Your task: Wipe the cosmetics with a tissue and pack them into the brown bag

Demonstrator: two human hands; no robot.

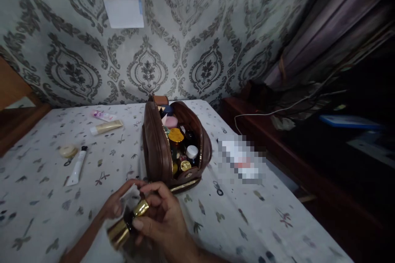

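Observation:
My right hand (168, 218) is closed around a small dark bottle (119, 232) with shiny gold at both ends, gripped between thumb and fingers and tilted. My left hand (115, 205) is just beyond it, index finger reaching toward my right fingertips. Between the hands is a blurred, see-through sheet, which looks like clear plastic (131, 197); my left fingers seem to hold its edge, though they are partly hidden. Right behind my hands stands a brown toiletry bag (154, 144), unzipped, holding a yellow-lidded jar (176, 135), a white-capped bottle (192, 151) and several other containers.
On the patterned cloth (216, 218) at left lie a gold-and-white tube (106, 127), a pink-and-white tube (104, 115), a white tube with black cap (77, 165) and a round cream-coloured item (68, 151). A blurred-out white pack (242, 158) lies right of the bag.

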